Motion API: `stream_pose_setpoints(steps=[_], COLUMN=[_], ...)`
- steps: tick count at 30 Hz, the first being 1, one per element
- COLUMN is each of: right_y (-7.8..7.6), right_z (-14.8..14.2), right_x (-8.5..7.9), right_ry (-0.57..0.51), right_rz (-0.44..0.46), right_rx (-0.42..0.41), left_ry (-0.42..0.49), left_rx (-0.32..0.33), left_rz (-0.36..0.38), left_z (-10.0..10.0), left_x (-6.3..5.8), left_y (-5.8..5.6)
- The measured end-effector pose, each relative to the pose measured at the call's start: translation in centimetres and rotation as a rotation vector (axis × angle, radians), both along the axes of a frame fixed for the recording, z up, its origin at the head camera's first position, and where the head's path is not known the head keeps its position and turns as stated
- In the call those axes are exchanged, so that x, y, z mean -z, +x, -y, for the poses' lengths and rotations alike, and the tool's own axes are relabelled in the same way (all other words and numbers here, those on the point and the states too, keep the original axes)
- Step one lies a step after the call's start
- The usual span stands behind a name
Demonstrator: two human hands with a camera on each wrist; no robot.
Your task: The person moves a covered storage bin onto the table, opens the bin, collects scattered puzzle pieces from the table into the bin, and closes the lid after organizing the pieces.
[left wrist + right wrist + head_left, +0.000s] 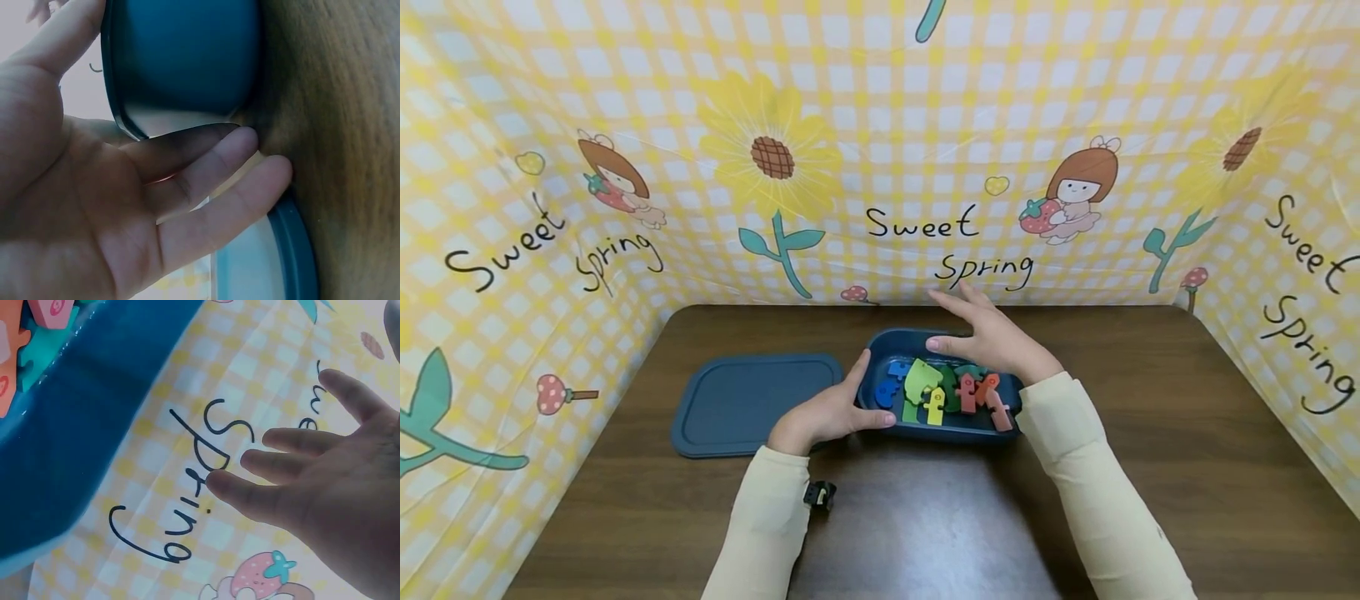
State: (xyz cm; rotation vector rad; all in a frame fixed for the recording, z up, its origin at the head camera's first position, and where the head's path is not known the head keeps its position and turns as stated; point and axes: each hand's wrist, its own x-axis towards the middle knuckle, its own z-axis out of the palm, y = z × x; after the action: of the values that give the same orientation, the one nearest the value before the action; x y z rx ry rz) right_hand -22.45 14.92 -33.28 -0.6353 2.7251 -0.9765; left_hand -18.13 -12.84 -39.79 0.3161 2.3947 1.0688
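A dark blue rectangular box [910, 429] stands on the table with several colourful puzzle-like pieces in it, among them a light green one [922, 379], a yellow one [935, 406] and a blue one [887, 392]. At the box's left end is my left hand [823, 412], thumb along the near side and index finger by the back corner. In the left wrist view that hand's other fingers [206, 215] extend fairly straight, beside the box wall [187, 56]. My right hand [992, 333] hovers over the box's back right part, fingers spread, holding nothing. The right wrist view shows its fingers [250, 494] apart from the box.
A matching blue lid [760, 404] lies flat on the brown wooden table [925, 517], left of the box. Yellow checked cloth [880, 150] with printed flowers and lettering surrounds the table at the back and both sides. A black band [820, 496] is at the left wrist.
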Motion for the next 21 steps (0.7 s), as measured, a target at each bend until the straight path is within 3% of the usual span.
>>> stream_pose_setpoints(steps=[7, 11, 16, 21], right_y=[2.5, 4.3, 6.6, 8.5], right_z=[0.1, 0.6, 1.9, 5.3], right_x=[1.0, 1.4, 2.0, 3.1], right_ry=[-0.035, -0.080, -0.194, -0.255], right_rz=[-0.034, -0.069, -0.113, 0.022], right_rx=[-0.007, -0.016, -0.092, -0.258], left_ry=[-0.047, -0.089, -0.151, -0.237], left_rx=[-0.009, -0.040, -0.076, -0.084], left_rz=[-0.067, -0.115, -0.184, -0.262], left_z=[0.1, 1.2, 4.3, 8.4], left_x=[-0.1, -0.8, -1.8, -2.0], left_y=[0.1, 0.6, 1.4, 2.6])
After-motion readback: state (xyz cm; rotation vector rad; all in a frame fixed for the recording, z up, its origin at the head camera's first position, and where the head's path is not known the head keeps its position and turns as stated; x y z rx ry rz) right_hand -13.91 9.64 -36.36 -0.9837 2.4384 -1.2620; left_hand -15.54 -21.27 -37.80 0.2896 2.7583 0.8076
